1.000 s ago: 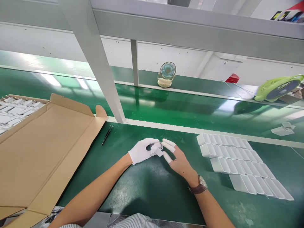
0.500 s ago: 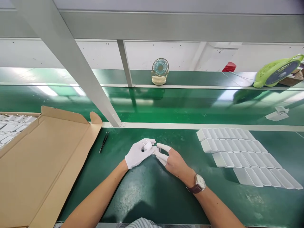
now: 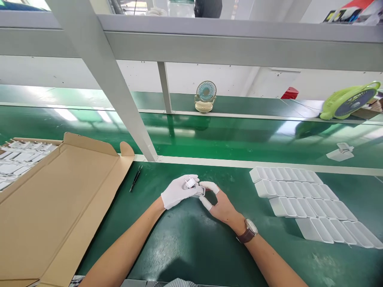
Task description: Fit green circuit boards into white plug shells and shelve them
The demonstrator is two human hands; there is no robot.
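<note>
My left hand [image 3: 178,192], in a white glove, is closed around a small white plastic part [image 3: 200,191]. A square white block stands up from the part near the gloved fingers, and a frame-like end sticks out to the right. My right hand [image 3: 220,203], with white finger covers on its fingertips, pinches that end between thumb and finger. Both hands are above the green work surface [image 3: 179,235]. The glove hides the left side of the part.
An open cardboard box [image 3: 68,191] on the left holds many white parts [image 3: 25,157]. Black tweezers [image 3: 136,178] lie beside its flap. Rows of white trays [image 3: 302,195] stand on the right. A slanted metal post [image 3: 119,95] rises ahead; a small fan [image 3: 206,95] stands behind.
The view has tilted up a little. My right fingers have shifted around the part's end, and more of its frame-like shape shows. My left hand keeps its hold.
</note>
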